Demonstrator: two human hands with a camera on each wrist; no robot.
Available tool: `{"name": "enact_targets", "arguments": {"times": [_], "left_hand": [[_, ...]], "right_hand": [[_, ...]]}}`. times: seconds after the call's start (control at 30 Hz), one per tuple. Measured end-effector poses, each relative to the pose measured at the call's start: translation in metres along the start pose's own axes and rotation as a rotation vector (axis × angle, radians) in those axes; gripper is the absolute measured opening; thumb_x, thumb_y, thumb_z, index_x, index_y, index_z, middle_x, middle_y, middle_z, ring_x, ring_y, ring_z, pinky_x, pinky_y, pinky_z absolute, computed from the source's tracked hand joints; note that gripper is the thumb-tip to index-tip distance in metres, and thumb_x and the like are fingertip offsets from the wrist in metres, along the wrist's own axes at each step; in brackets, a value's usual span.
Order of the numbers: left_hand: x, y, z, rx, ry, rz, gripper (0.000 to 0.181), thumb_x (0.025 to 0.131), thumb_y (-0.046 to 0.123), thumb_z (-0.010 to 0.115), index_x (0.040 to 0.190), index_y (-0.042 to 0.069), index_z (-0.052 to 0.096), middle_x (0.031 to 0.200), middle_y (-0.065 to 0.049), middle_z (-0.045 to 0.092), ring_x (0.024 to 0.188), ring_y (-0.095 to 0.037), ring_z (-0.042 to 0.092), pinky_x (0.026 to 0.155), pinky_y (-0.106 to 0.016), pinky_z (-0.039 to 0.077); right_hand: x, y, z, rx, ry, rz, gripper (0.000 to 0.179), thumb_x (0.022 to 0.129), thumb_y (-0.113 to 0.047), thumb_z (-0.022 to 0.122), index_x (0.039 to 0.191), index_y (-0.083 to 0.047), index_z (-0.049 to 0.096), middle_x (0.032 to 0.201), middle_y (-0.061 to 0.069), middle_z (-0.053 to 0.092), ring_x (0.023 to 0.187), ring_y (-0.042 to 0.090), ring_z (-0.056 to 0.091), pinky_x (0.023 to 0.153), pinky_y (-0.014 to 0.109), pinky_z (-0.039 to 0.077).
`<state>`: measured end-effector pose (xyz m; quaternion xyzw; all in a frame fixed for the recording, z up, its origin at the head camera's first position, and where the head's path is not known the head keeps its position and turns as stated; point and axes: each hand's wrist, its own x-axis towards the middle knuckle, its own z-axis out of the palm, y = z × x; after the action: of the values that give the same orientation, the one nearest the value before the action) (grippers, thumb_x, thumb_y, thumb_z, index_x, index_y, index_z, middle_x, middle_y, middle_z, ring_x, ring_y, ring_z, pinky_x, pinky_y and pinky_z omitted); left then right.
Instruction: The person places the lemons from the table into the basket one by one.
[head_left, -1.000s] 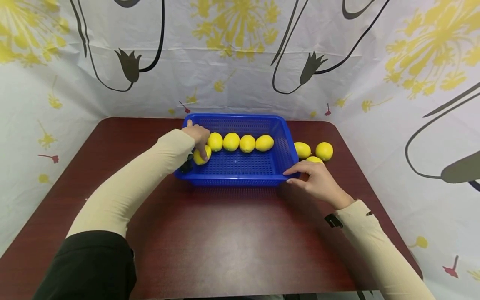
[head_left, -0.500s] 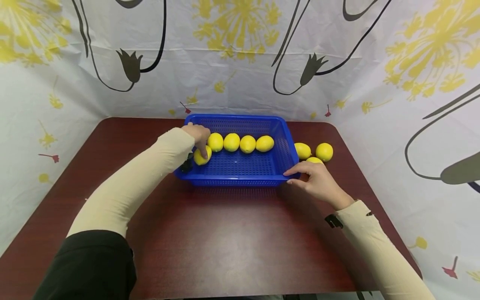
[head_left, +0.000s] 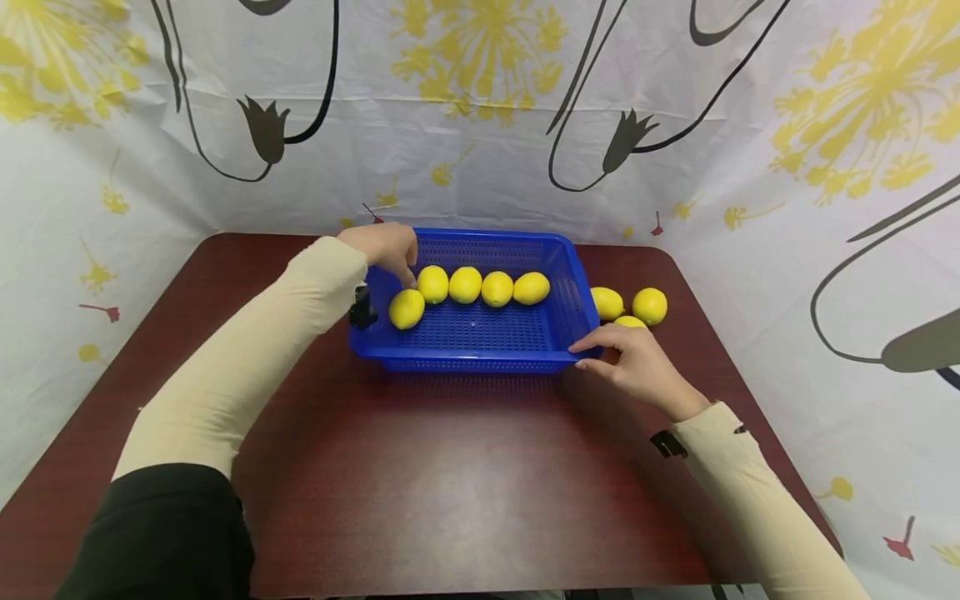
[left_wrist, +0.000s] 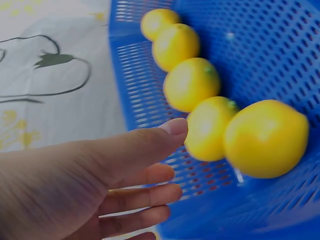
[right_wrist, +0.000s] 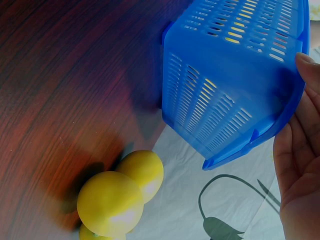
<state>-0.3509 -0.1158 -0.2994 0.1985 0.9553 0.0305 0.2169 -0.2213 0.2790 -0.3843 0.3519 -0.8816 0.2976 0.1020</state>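
A blue plastic basket with slotted walls stands toward the back of the table. Inside it, several yellow lemons form a row along the far side, and one more lemon lies at the row's left end, a little closer to me. My left hand hovers over the basket's back left corner, holding nothing. Its fingers are loosely extended in the left wrist view, and the thumb overlaps a lemon there. At the front right corner my right hand grips the basket rim between thumb and fingers.
Three lemons lie on the dark red-brown table just right of the basket, one partly behind my right hand. A white patterned cloth hangs at the back and sides of the table.
My left hand has let go of the leftmost lemon and moved up and slightly left. That lemon stays in the basket. The right hand keeps its place at the rim.
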Motion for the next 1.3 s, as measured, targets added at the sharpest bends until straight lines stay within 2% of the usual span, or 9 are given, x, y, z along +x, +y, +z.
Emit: {"name": "enact_targets", "arguments": {"times": [0.1,0.23,0.47,0.6,0.8,0.93,1.17,1.3], "left_hand": [[-0.006,-0.005,-0.008,-0.011,0.038,0.044,0.051,0.093,0.028,0.075,0.133,-0.002,0.062,0.135,-0.02,0.059,0.12,-0.035,0.058,0.099,-0.048,0.049],[-0.013,-0.011,-0.018,-0.003,0.104,0.088,0.048,0.093,0.025,0.075,0.129,-0.004,0.064,0.13,-0.022,0.061,0.119,-0.035,0.058,0.1,-0.047,0.047],[-0.024,-0.022,-0.022,-0.022,0.189,0.135,0.043,0.094,0.025,0.074,0.127,-0.001,0.066,0.127,-0.021,0.063,0.118,-0.034,0.058,0.101,-0.048,0.046],[-0.03,-0.029,-0.017,-0.021,0.243,0.175,0.042,0.094,0.025,0.074,0.127,0.0,0.066,0.126,-0.019,0.064,0.118,-0.035,0.058,0.101,-0.049,0.046],[-0.04,-0.038,-0.003,-0.054,0.37,0.225,0.041,0.093,0.021,0.075,0.128,0.0,0.065,0.127,-0.018,0.064,0.115,-0.035,0.059,0.099,-0.05,0.046],[-0.049,-0.042,0.006,-0.069,0.447,0.246,0.043,0.093,0.018,0.075,0.131,0.0,0.063,0.13,-0.018,0.063,0.114,-0.035,0.061,0.1,-0.05,0.046],[-0.068,-0.045,0.023,-0.038,0.561,0.263,0.046,0.093,0.018,0.075,0.134,0.001,0.061,0.133,-0.018,0.061,0.125,-0.036,0.054,0.107,-0.052,0.041],[-0.079,-0.044,0.037,-0.03,0.638,0.302,0.045,0.091,0.016,0.077,0.131,0.0,0.063,0.13,-0.018,0.062,0.124,-0.036,0.054,0.105,-0.051,0.043]], "right_hand": [[-0.001,-0.001,0.0,-0.002,-0.001,0.014,0.026,0.079,-0.003,0.085,0.102,-0.014,0.08,0.097,-0.007,0.074,0.077,0.016,0.056,0.063,0.034,0.047],[-0.001,-0.002,-0.001,0.002,-0.003,0.029,0.026,0.08,-0.003,0.085,0.102,-0.016,0.08,0.097,-0.007,0.074,0.077,0.018,0.056,0.063,0.034,0.047],[-0.001,-0.003,0.0,0.004,-0.001,0.037,0.026,0.08,-0.004,0.085,0.102,-0.016,0.08,0.096,-0.007,0.074,0.073,0.016,0.053,0.06,0.027,0.044],[-0.001,-0.004,0.0,-0.003,0.0,0.043,0.026,0.08,-0.004,0.085,0.102,-0.016,0.08,0.096,-0.007,0.074,0.075,0.014,0.053,0.061,0.028,0.045],[-0.001,-0.006,0.001,-0.007,0.0,0.053,0.026,0.08,-0.004,0.085,0.102,-0.016,0.08,0.097,-0.007,0.074,0.079,0.017,0.056,0.064,0.037,0.047],[-0.001,-0.007,0.001,-0.015,-0.002,0.053,0.026,0.08,-0.004,0.085,0.103,-0.016,0.08,0.098,-0.006,0.075,0.082,0.015,0.057,0.068,0.037,0.048],[0.0,-0.007,0.001,-0.019,-0.003,0.063,0.025,0.08,-0.004,0.085,0.103,-0.013,0.08,0.097,-0.005,0.075,0.082,0.015,0.058,0.068,0.038,0.048],[0.0,-0.007,0.001,-0.024,0.0,0.065,0.025,0.08,-0.004,0.085,0.103,-0.014,0.08,0.097,-0.005,0.075,0.082,0.015,0.058,0.068,0.038,0.048]]}}
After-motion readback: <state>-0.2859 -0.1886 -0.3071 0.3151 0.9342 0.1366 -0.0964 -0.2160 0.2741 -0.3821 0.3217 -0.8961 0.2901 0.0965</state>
